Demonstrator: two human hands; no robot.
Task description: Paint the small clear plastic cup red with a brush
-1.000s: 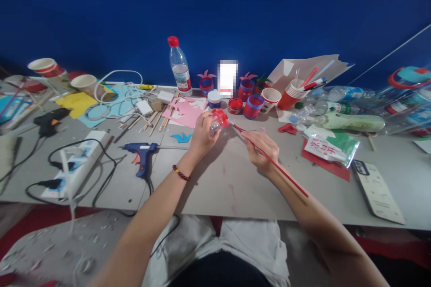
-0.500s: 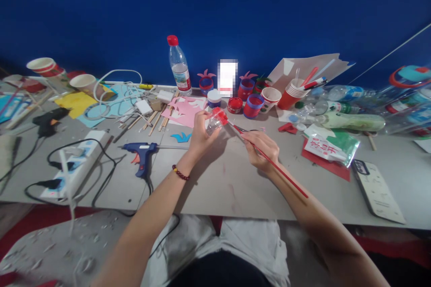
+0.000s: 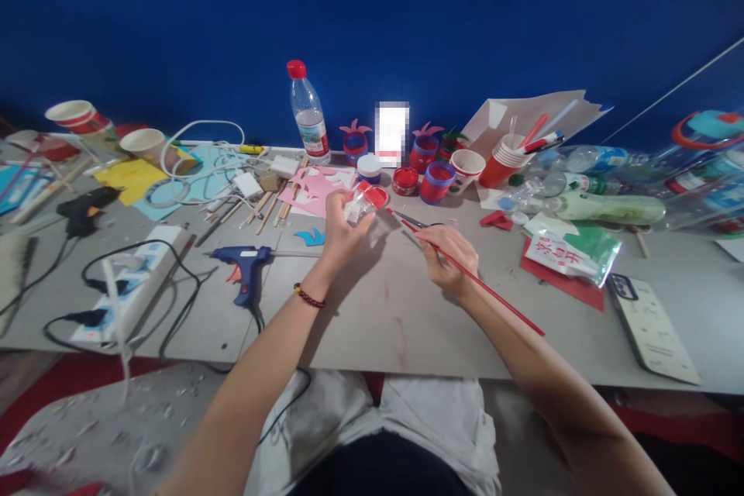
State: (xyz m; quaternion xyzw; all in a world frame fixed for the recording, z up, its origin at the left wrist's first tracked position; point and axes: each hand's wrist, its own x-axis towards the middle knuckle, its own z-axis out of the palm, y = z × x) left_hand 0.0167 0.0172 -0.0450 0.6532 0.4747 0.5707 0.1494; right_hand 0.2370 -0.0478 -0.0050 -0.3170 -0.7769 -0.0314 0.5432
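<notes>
My left hand (image 3: 344,228) grips a small clear plastic cup (image 3: 356,206), tilted, with red paint on its inside near the rim. In my right hand (image 3: 451,254) is a paintbrush (image 3: 494,296) with a long red handle. Its bristle tip points at the cup but stands a little apart from it. Just beyond both hands sit an open jar of red paint (image 3: 405,180) and a white-lidded jar (image 3: 369,168). To the right of the paint jar is a red cup with a purple rim (image 3: 437,181).
A blue glue gun (image 3: 246,267) and a white power strip (image 3: 135,279) with cables lie at the left. A tall bottle (image 3: 310,120) stands at the back. Paper cups (image 3: 466,168), plastic bottles (image 3: 610,211) and a phone (image 3: 652,329) are on the right.
My left hand has turned the cup, so its opening now faces more towards me. The brush tip has drawn back slightly from the cup.
</notes>
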